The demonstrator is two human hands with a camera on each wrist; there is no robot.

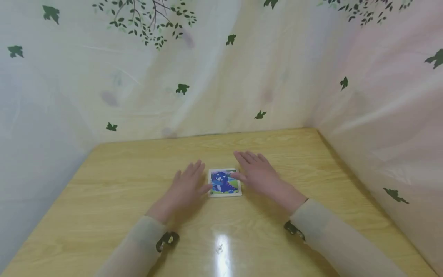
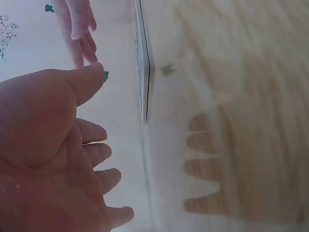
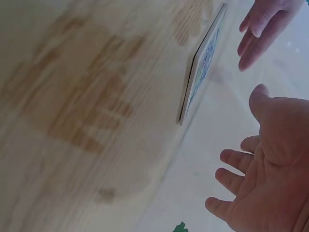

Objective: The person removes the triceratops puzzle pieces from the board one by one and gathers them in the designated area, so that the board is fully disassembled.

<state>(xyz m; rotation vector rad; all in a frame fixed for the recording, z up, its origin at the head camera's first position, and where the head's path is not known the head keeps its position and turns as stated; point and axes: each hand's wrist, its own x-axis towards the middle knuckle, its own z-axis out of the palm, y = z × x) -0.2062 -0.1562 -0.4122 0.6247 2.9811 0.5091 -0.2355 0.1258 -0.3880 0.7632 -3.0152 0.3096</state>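
Note:
A small square picture puzzle (image 1: 225,184) with a white border and a blue cartoon dinosaur lies flat on the wooden table (image 1: 124,173). My left hand (image 1: 185,188) hovers at its left side, fingers extended and thumb overlapping the border in the head view. On the other side, my right hand (image 1: 259,175) is held over the table with fingers stretched forward, its thumb over the picture's upper right corner. Both wrist views show a gap between each hand and the puzzle (image 2: 143,72), whose edge looks like thin stacked layers (image 3: 203,63). Neither hand holds anything.
Pale cloth (image 1: 214,77) printed with leaves and branches hangs behind the table and along both sides. Dark wrist devices (image 1: 167,241) sit at the cuffs of both sleeves. A bright light reflection (image 1: 222,254) shows on the tabletop near the front.

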